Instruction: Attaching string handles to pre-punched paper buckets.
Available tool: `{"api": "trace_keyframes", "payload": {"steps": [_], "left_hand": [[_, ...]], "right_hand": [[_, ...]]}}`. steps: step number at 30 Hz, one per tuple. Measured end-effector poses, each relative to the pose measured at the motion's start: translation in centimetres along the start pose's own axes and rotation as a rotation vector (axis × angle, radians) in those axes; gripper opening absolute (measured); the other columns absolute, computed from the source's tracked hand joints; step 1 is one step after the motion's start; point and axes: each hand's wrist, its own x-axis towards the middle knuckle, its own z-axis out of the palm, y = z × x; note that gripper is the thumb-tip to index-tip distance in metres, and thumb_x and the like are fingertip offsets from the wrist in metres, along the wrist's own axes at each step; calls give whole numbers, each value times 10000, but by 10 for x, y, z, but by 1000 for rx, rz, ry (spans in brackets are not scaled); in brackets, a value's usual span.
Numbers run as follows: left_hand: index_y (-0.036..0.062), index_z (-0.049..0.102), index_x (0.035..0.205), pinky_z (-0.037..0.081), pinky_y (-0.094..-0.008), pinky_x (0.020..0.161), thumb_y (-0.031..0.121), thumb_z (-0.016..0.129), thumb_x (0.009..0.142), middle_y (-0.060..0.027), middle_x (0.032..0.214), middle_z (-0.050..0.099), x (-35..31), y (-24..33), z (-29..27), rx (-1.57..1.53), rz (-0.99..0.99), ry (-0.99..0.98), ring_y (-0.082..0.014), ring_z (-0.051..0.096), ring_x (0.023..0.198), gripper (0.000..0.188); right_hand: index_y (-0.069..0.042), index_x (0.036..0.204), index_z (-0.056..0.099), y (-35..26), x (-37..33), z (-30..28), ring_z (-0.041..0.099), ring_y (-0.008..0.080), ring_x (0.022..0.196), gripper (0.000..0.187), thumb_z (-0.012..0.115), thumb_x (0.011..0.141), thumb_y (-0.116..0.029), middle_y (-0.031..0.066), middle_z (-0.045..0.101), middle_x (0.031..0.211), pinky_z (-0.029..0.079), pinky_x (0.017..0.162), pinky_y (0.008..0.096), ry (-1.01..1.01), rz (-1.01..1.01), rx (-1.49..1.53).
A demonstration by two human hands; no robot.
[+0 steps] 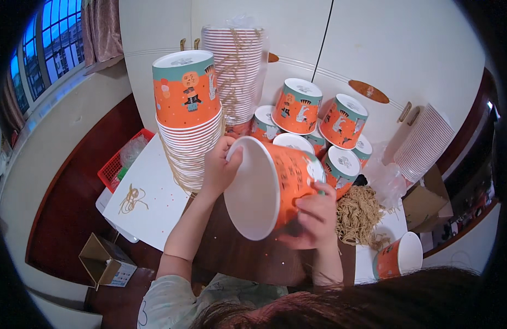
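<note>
Head view: pinches the upper edge of a tilted orange tub (289, 189) mid-frame with left hand (221, 167), cups it from the right with half-curled right hand (315, 220).

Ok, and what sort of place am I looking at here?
Probably a room in a home, partly used as a workspace: the curtain beside the barred window and the white cabinet doors look domestic, while the stack of paper buckets suggests work.
</note>
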Motion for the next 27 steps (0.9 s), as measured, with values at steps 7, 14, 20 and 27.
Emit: {"api": "trace_keyframes", "payload": {"steps": [7,14,20,27], "left_hand": [[13,579,807,433,-216,563,25,615,696,-17,668,568,-11,12,-6,-82,50,-583,-56,525,622,118],[9,604,745,443,-219,578,44,626,641,-39,680,610,-18,18,10,-222,72,-879,-83,564,628,111],[14,607,744,449,-220,573,51,635,611,-34,680,614,-21,9,10,-210,113,-882,-85,573,620,141],[20,608,736,452,-221,583,36,641,604,-31,676,613,-22,15,13,-269,25,-917,-87,579,630,137]], "right_hand": [[14,982,581,17,-4,-35,541,256,913,264,552,729,-53,117,568,1004,414,814,325,-46,526,382],[-26,988,599,20,0,-10,558,228,897,252,538,744,2,108,564,981,449,762,303,-356,489,585],[-58,1006,576,23,-4,2,555,220,866,293,589,718,-9,85,539,952,454,736,300,-345,409,610],[-55,929,563,25,-8,4,536,235,876,264,617,673,-13,83,525,943,441,749,308,-352,426,669]]}}
